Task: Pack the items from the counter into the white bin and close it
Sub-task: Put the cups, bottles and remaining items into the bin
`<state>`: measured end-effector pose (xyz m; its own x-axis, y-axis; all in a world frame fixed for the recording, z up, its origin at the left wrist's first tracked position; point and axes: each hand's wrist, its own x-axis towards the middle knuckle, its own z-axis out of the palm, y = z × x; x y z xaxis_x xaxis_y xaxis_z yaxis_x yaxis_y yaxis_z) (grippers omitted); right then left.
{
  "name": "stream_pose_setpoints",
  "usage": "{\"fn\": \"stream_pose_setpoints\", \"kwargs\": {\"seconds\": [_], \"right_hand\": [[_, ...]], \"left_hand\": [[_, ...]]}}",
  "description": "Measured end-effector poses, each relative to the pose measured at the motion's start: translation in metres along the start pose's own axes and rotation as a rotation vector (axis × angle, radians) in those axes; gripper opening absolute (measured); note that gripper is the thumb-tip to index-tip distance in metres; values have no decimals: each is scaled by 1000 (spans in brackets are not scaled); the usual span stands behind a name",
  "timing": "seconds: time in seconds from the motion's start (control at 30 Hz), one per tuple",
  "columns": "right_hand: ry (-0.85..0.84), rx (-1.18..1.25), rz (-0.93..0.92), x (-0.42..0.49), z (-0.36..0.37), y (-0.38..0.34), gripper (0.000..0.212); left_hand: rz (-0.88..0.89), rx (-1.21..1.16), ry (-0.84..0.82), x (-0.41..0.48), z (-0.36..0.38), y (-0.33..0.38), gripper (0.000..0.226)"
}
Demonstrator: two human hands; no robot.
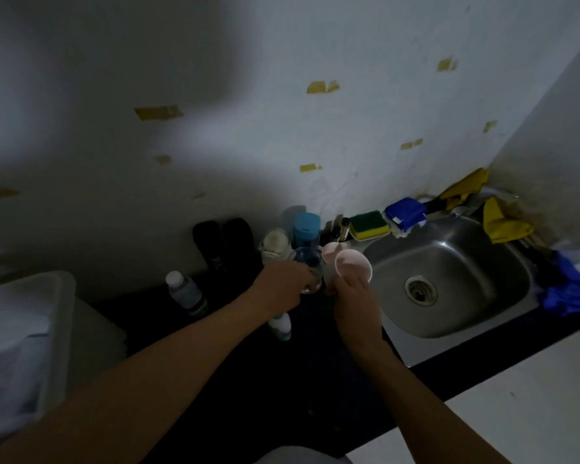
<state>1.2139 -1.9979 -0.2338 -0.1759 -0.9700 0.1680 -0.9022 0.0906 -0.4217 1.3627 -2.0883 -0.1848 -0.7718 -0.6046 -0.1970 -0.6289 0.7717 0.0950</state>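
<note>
Fingers of left hand curled round clear glass tumbler; right hand gripping pale pink plastic cup, just beside stainless steel sink.

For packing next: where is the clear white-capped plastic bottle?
Head view, left: the bottle sits on the dark counter between the white bin and the left hand.

Both bare forearms stretch forward and converge. Left grip curls round a glass; right grip, just beside it, clasps a cup from below.
</note>
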Motion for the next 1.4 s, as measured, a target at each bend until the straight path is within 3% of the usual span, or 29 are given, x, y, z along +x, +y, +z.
{"fn": "stream_pose_setpoints", "kwargs": {"seconds": [0.3,0.53,0.67,0.8,0.9,1.0,1.23,1.4], "right_hand": [[100,32,-240,-11,-48,-64,22],[170,150,-453,-28,-51,-158,30],[141,181,-539,-44,-43,-210,28],[94,184,-617,-54,-36,-255,27],[19,212,-676,-64,-25,-293,23],[-98,208,-758,-78,-13,-332,22],[-343,79,-943,-111,22,-404,23],[-522,39,-919,-141,58,-435,31]], "left_hand": [[-61,-90,438,-110,-41,-14,38],[-266,-146,549,-215,-47,-48,27],[-367,-186,596,-274,-37,-66,38],[-398,-240,612,-327,-36,-81,41],[-465,-292,644,-379,-33,-93,24],[-577,-338,628,-429,-22,-105,24],[-726,-256,456,-506,6,-125,21],[-774,-271,349,-540,32,-138,17]]}}
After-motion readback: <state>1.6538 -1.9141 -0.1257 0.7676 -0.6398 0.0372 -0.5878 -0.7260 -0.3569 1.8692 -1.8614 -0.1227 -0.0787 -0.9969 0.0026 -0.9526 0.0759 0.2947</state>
